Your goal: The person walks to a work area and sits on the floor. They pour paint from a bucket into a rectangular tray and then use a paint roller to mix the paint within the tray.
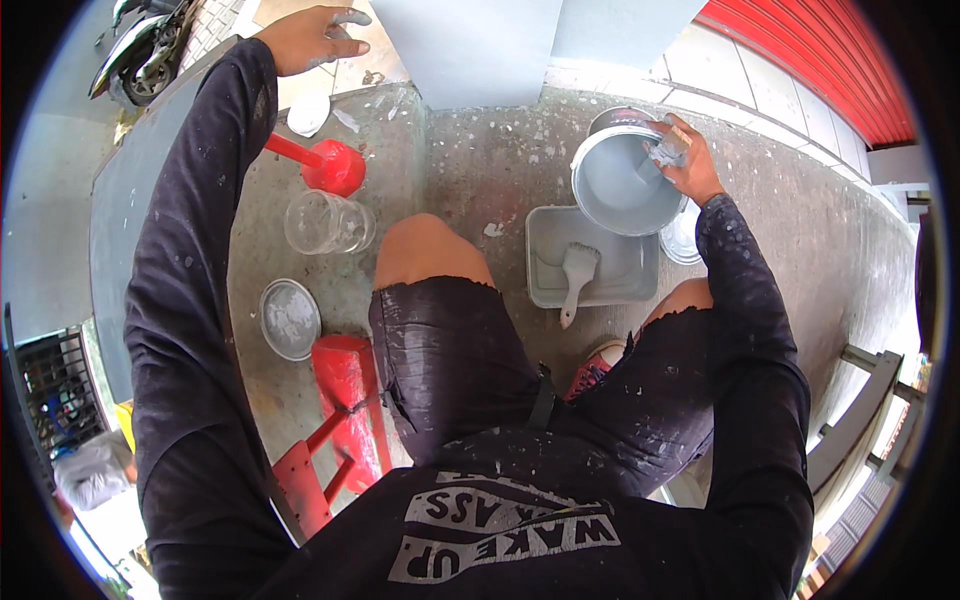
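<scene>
Head view, the only one: I'm seeing a paint-coated brush (668,152) over the mouth of a pale bucket (582,195), right of the knees, with its lower end partly hidden. I'm judging the brush light, its handle stiff, its bristles soft and springy; wet paint is probably making the grip slippery, so I'm favouring the bare wooden end. Nothing fragile about it, I'm guessing. The bucket is holding grey paint (612,183) and is likely weighing far more; I'm picking the rim or sides for that, level, since it could be slopping over.

Hands: the right hand (693,168) is closing narrowly around the brush; I'm not able to tell whether it is also touching the rim. The left hand (305,40) is holding nothing that I'm seeing, fingers loosely apart, grey paint on the tips, near the pale pillar (465,50). A second brush (579,268) is lying in the grey tray (540,272), just beside the bucket, handle sticking out over the near edge.
</scene>
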### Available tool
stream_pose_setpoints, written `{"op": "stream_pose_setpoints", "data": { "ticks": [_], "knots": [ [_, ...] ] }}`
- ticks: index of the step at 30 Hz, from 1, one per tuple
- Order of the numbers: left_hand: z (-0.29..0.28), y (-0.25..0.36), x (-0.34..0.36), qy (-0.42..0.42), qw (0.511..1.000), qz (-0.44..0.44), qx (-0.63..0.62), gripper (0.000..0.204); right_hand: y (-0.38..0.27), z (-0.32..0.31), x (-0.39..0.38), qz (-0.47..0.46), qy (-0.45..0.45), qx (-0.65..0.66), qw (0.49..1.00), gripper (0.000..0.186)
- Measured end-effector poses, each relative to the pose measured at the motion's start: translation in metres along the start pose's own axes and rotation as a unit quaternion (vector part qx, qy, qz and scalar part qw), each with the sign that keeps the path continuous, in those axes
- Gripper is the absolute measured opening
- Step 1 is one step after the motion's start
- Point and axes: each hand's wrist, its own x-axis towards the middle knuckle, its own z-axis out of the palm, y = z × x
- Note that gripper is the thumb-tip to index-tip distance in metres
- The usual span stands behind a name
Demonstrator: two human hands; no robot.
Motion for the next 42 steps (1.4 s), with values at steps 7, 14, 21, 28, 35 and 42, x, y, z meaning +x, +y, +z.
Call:
{"op": "stream_pose_setpoints", "data": {
  "ticks": [7, 14, 21, 28, 35, 42],
  "knots": [
    [0.004, -0.002, 0.001, 0.014, 1.000, 0.008, 0.017, 0.060, -0.003, 0.001, 0.007, -0.007, -0.030, 0.067, 0.997, 0.062],
    [0.000, 0.006, -0.004, 0.004, 1.000, 0.010, 0.018, 0.058, -0.009, 0.009, 0.023, 0.007, -0.051, 0.067, 0.996, 0.061],
    [-0.001, 0.006, -0.003, 0.020, 0.999, 0.021, 0.030, 0.059, -0.002, 0.018, 0.055, 0.031, -0.096, 0.225, 0.969, 0.057],
    [-0.001, 0.012, -0.006, 0.029, 0.999, 0.024, -0.027, 0.061, 0.035, 0.015, 0.086, 0.146, -0.126, 0.285, 0.939, 0.056],
    [-0.006, 0.018, -0.016, 0.016, 1.000, 0.000, -0.015, 0.060, 0.073, 0.047, 0.115, 0.238, -0.085, 0.256, 0.933, 0.040],
    [-0.005, 0.018, -0.009, 0.028, 0.999, 0.013, -0.007, 0.061, 0.126, 0.066, 0.102, 0.263, 0.003, 0.212, 0.941, 0.046]
  ]
}}
